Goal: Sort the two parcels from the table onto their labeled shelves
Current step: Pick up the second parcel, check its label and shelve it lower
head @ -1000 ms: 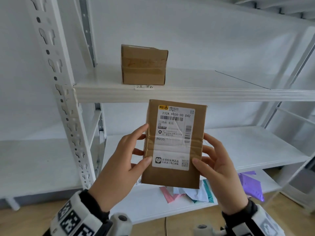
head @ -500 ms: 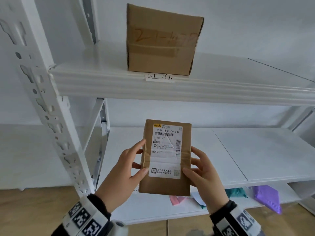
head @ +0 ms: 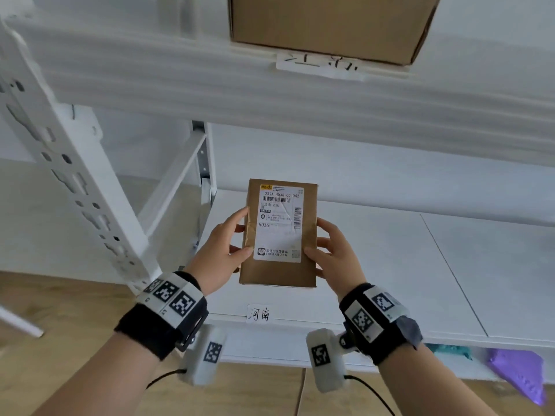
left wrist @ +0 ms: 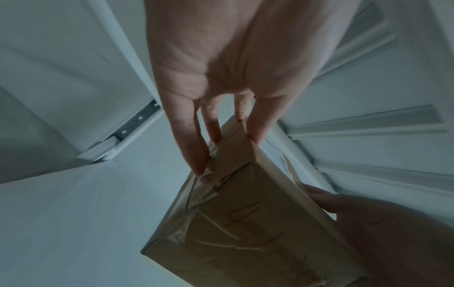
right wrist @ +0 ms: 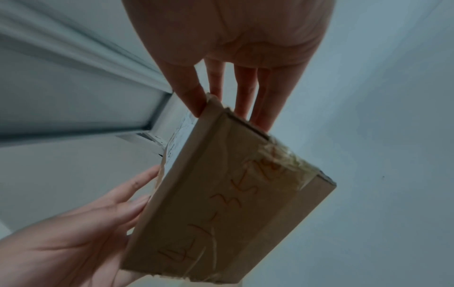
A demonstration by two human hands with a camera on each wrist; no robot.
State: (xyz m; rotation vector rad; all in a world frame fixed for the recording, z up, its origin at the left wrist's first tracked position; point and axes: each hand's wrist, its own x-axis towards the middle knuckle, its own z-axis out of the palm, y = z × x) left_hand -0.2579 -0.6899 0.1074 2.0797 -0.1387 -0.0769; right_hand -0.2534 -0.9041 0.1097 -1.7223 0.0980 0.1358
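Observation:
A flat brown parcel (head: pixel 280 235) with a white shipping label faces me, held over the middle shelf (head: pixel 375 265). My left hand (head: pixel 223 253) grips its left edge, thumb on the front. My right hand (head: pixel 336 253) grips its right edge the same way. The wrist views show the parcel's taped underside (left wrist: pixel 240 229) (right wrist: pixel 228 203) with orange handwriting, and fingers (left wrist: pixel 196 147) (right wrist: pixel 265 104) on its edges. A paper label (head: pixel 259 314) with handwriting is stuck on this shelf's front edge. A second brown box (head: pixel 327 25) stands on the upper shelf, above another paper label (head: pixel 321 65).
A white perforated upright (head: pixel 69 181) of the rack stands at the left. Below the middle shelf lie a purple bag (head: pixel 519 376) and a teal one (head: pixel 453 352). A wooden floor (head: pixel 60 325) shows at the bottom left.
Both hands have lowered the parcel from the level of the upper shelf down in front of the middle shelf and moved it in closer. The grip is unchanged.

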